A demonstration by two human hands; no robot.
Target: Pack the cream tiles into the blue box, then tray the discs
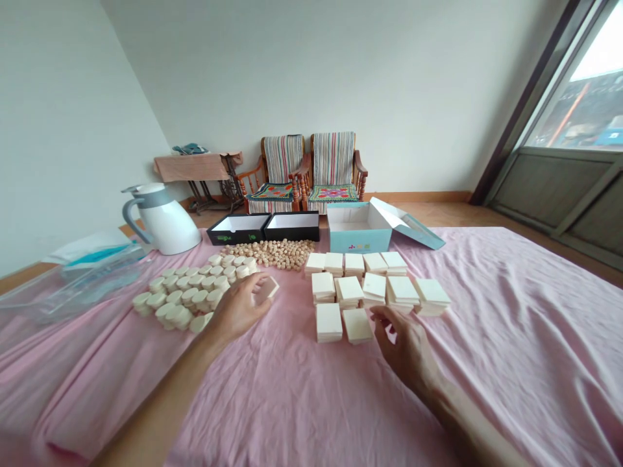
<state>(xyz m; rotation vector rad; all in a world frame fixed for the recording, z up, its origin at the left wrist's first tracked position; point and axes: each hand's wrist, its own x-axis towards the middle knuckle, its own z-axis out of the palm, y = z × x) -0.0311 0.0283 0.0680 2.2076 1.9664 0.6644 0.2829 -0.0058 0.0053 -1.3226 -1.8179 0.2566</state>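
My left hand (pixel 246 303) is closed around a pale square wooden tile (pixel 267 290), held above the cloth between two groups of pieces. Beside that hand, on the left, stand rows of stacked round wooden discs (pixel 192 290). My right hand (pixel 402 337) has its fingers bent and slightly apart, with nothing visible between them. Its fingertips are at the right edge of a front stack of square tiles (pixel 357 324); whether they touch it I cannot tell. Several more square tile stacks (pixel 348 290) form rows behind it.
A heap of small wooden beads (pixel 282 253) lies behind the discs. Beyond it sit two black boxes (pixel 294 227) and a light blue box (pixel 360 237) with its lid (pixel 409 224) leaning alongside. A white jug (pixel 168 220) and clear plastic packaging (pixel 92 275) are on the left of the pink cloth (pixel 302 402).
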